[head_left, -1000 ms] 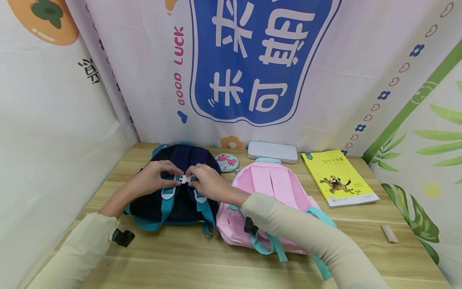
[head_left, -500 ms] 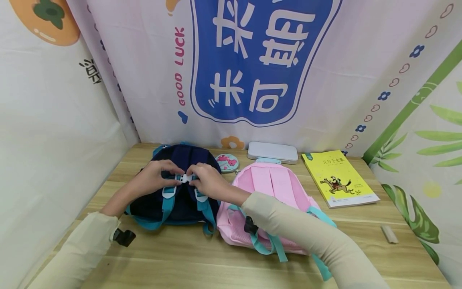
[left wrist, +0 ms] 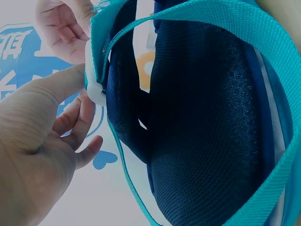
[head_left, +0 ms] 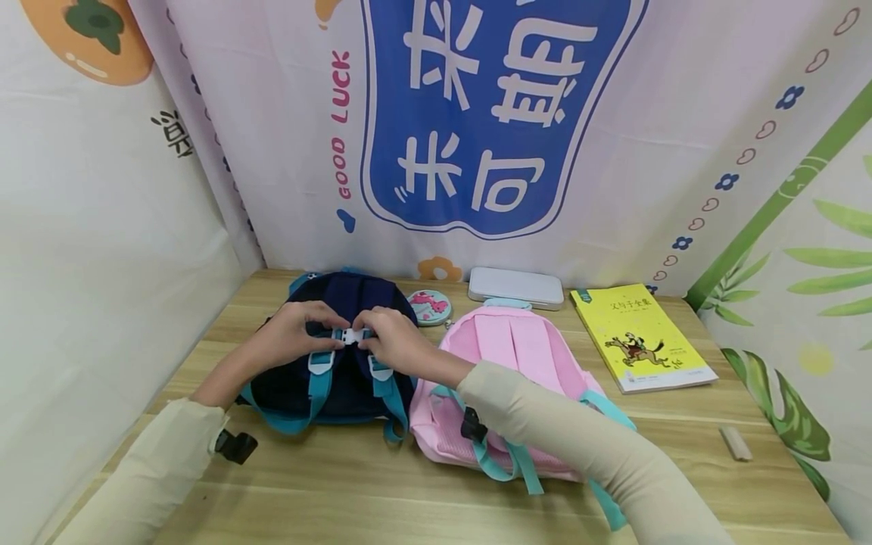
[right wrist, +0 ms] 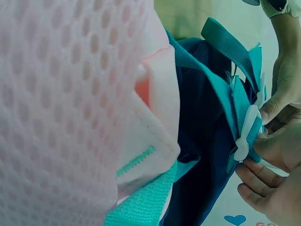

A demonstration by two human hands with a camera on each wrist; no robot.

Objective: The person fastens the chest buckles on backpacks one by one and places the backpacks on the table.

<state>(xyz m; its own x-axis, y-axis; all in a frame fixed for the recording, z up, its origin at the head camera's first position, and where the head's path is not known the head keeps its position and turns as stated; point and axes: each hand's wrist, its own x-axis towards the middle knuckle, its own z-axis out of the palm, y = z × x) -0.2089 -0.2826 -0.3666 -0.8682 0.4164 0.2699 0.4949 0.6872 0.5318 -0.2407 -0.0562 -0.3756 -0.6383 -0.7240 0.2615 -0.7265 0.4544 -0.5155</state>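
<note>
A navy backpack with teal straps lies on the wooden table, its straps facing up. Across those straps sits a white plastic buckle, its halves joined or nearly so. My left hand pinches the buckle's left end between thumb and index finger. From the other side my right hand pinches its right end. The left wrist view shows a white strap adjuster beside the left thumb. Another white adjuster is by the right fingers in the right wrist view. Fingers partly cover the buckle.
A pink backpack lies just right of the navy one, under my right forearm. Behind are a round pink-and-teal case and a white case. A yellow book and a small beige piece lie to the right.
Both hands stay at the buckle with almost no movement. The whole view shifts very slightly; the bags and other things keep their places.
</note>
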